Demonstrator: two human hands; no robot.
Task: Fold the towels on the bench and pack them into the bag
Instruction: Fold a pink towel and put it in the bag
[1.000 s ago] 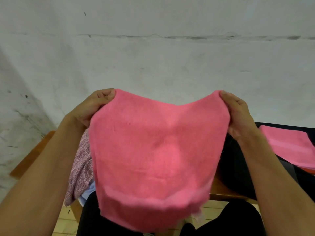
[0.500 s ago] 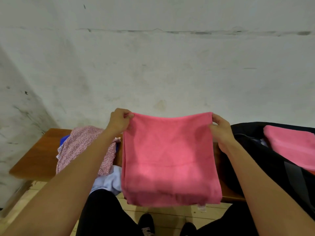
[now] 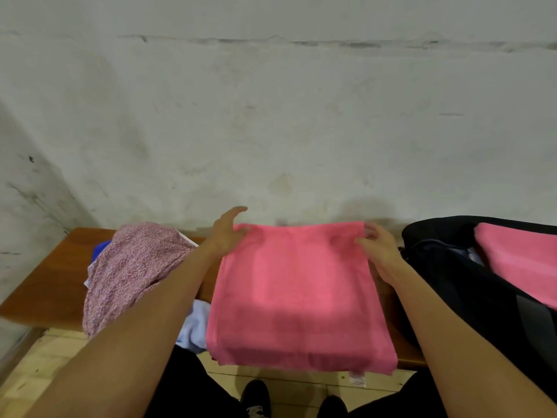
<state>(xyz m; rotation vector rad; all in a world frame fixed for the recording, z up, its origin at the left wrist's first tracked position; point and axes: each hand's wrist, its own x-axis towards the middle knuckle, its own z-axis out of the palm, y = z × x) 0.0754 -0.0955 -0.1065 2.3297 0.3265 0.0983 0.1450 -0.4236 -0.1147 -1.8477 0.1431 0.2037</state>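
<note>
Two pink towels: one folded on the bench, one in the bag. The left hand and right hand rest with loose fingers on its far corners. Its front edge hangs over.

Bare forearms; black trousers; dark shoes

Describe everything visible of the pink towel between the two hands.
The pink towel is soft terry-like cloth, folded into a layered rectangle. It lies on the wooden bench, its near edge overhanging, a small white tag hanging below. The left hand and right hand touch its far corners. It sits between a patterned cloth pile and the black bag.
</note>
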